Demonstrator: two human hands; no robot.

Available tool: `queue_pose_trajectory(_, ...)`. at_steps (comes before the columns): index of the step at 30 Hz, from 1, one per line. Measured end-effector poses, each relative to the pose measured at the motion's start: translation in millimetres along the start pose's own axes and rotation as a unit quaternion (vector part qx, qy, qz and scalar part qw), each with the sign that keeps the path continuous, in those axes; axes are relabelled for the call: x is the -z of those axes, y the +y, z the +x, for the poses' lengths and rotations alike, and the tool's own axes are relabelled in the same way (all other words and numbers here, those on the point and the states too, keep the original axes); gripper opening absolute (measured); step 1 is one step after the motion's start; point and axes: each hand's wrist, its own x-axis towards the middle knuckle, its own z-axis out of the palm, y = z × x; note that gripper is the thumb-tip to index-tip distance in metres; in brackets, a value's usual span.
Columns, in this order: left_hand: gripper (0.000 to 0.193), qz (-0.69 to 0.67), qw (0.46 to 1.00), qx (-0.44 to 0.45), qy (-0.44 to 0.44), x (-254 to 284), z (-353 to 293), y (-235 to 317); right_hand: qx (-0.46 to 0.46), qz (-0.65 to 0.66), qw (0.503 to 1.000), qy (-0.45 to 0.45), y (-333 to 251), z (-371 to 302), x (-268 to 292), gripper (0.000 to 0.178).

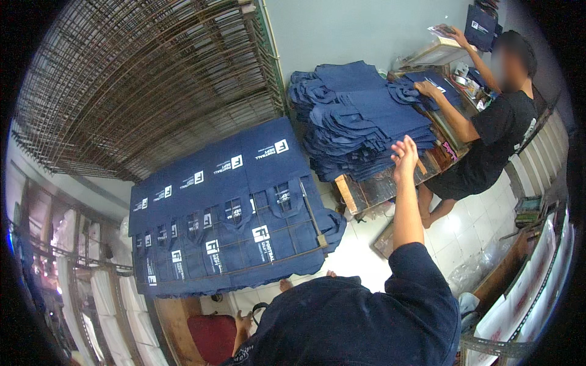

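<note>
My right hand [405, 160] is raised with its fingers apart and nothing in it, in front of the near right corner of a tall pile of navy fabric bags [366, 116]. Whether it touches the pile I cannot tell. My left hand [244, 322] hangs low beside a red chair seat [210, 337], fingers loosely parted, holding nothing that I can see. Ahead to the left, flat navy bags with white prints [229, 137] lie in overlapping rows. A wire drying rack [287, 235] lies over the nearer rows, with bag handles showing around it.
Many raised wire racks [159, 73] hang over the far left. At the right, a co-worker in black [497, 131] reaches over a printing table [467, 104], one hand on a navy bag. A wooden bench [381, 192] bears the pile. Pale tiled floor [366, 250] lies between.
</note>
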Motion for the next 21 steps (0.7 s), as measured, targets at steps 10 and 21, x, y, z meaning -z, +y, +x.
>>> queue_pose_trajectory(10,0.064,0.065,0.992,-0.109,0.000,-8,0,-52,-0.168,0.331,0.928,-0.025,5,98,-17,0.088)
queue_pose_trajectory(21,0.050,0.107,0.909,-0.295,0.275,-55,-116,-51,-0.223,0.242,0.944,-0.030,50,188,-81,0.026)
